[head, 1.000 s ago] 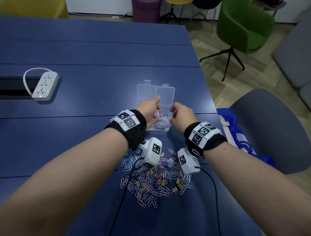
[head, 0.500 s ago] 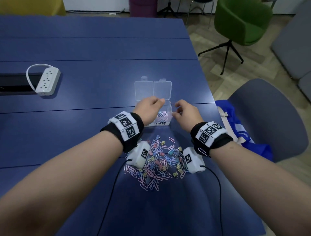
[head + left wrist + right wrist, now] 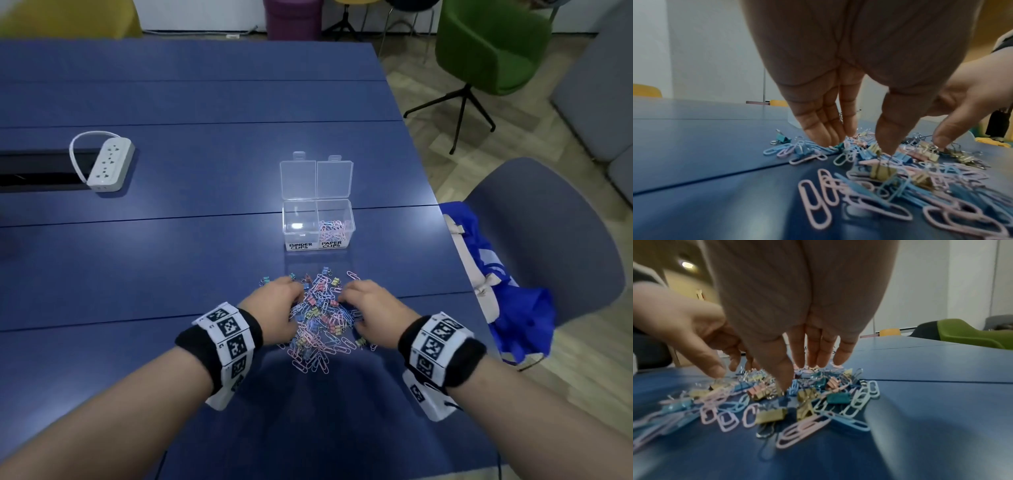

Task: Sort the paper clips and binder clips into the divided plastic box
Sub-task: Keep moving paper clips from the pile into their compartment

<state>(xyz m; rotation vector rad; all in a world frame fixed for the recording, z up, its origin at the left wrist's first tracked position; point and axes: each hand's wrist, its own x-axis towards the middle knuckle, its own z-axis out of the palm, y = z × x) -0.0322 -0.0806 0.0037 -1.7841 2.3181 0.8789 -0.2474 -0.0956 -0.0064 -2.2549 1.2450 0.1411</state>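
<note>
clips (image 3: 320, 322) in a heap under both hands, left (image 3: 274, 308) and right (image 3: 373, 308), fingers straight, fingertips touching, grasping nothing

Dim, even indoor light; soft shadows under arms; wrist views blurry w/ strong edge distortion.

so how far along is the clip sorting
Early on. Done: the box lies open, with a small heap of paper clips in its PAPER CLIPS side; the BINDER CLIPS side looks empty. In hand: the left hand and right hand reach into the mixed pile with straight fingers, gripping nothing visible. Left: nearly the whole pile, including every binder clip seen.
</note>
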